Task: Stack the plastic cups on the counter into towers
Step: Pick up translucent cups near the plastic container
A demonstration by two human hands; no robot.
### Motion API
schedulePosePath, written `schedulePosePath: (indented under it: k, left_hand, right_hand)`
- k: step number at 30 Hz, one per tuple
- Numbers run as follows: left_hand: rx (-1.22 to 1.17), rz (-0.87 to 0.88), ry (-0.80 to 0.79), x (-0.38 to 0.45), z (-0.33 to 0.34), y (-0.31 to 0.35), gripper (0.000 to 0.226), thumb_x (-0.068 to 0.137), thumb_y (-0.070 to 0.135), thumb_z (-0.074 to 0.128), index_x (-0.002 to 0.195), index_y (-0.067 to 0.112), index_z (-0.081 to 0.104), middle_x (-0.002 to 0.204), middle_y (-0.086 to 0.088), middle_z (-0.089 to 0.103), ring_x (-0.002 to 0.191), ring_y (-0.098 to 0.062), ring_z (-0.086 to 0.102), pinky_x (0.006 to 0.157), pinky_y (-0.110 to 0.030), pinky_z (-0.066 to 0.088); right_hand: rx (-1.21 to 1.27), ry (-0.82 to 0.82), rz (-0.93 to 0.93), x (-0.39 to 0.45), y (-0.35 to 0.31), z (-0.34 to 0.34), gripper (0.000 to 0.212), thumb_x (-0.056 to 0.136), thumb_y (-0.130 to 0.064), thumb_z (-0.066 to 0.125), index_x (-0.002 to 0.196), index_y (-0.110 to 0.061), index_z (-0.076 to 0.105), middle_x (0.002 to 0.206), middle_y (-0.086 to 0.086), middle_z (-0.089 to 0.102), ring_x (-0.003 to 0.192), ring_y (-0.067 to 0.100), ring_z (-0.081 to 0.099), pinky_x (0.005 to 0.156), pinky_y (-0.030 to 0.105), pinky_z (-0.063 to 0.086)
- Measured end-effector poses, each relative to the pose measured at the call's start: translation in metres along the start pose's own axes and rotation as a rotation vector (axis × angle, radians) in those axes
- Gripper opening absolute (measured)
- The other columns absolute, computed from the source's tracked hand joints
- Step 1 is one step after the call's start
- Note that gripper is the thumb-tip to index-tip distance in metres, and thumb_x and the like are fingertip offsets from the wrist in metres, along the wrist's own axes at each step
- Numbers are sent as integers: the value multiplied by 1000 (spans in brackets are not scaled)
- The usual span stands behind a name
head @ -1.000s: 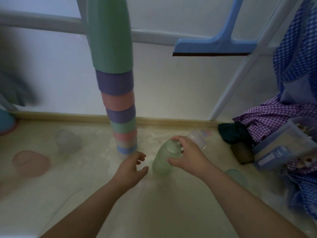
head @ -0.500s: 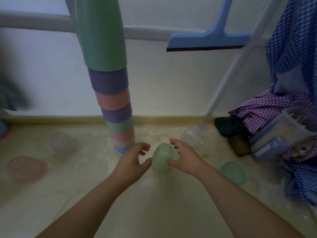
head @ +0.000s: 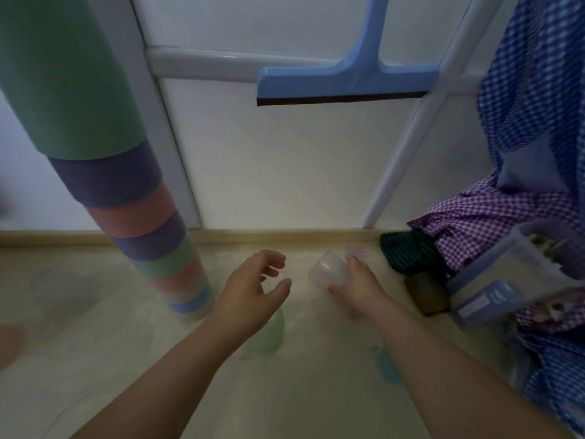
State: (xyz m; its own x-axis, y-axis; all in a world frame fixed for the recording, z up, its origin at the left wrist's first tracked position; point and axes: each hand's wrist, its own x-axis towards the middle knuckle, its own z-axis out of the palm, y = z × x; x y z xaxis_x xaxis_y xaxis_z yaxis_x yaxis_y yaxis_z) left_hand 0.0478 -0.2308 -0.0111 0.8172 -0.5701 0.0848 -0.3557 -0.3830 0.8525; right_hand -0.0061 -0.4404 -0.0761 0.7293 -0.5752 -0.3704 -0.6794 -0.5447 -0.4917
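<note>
The right hand [head: 357,285] is wrapped around a clear cup [head: 329,270], fingers behind it and thumb under its near side, the cup tipped on its side with its closed end pointing left toward the other hand; whether it touches the counter [head: 300,391] or is lifted just off it cannot be told. The left hand [head: 250,291] holds nothing, its fingers spread and curled loosely with the thumb out to the right, hovering just beside the clear cup with a small gap between them. Directly below the left palm and partly hidden by it stands a pale green cup [head: 267,335], upside down on the counter. Left of that hand rises a tall tower of cups [head: 126,198] in bands of green, purple and pink with a blue one near the bottom, leaning up and toward the camera out of the top left of the view. A teal cup [head: 384,364] shows in part beside the right forearm. At the far left edge lies a blurred pink cup [head: 11,342]. On the wall behind hangs a blue squeegee [head: 348,80], and at the right sit checked cloths [head: 493,213] and a clear plastic box [head: 503,280]
</note>
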Motion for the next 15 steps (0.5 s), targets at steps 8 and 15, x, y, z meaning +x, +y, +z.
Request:
schedulePosePath:
  k: [8,15]
  left_hand:
    - [-57,-35,-9,5,9,8,25,78,17,65,99,27,55,98,9,65,90,-6,61,84,-26,50]
    - [-71,68,-157,5,50,35,27,77,17,65,91,35,52,96,10,65,87,-6,60,79,-21,48]
  right_hand:
    - [69,-27,35,5,1,-8,53,77,-27,67,121,-9,43,121,17,57,109,33,54,80,34,43]
    - [224,144,-37,-51,24,-67,71,69,-35,75,131,-21,42,131,3,51,114,21,49,88,28,40]
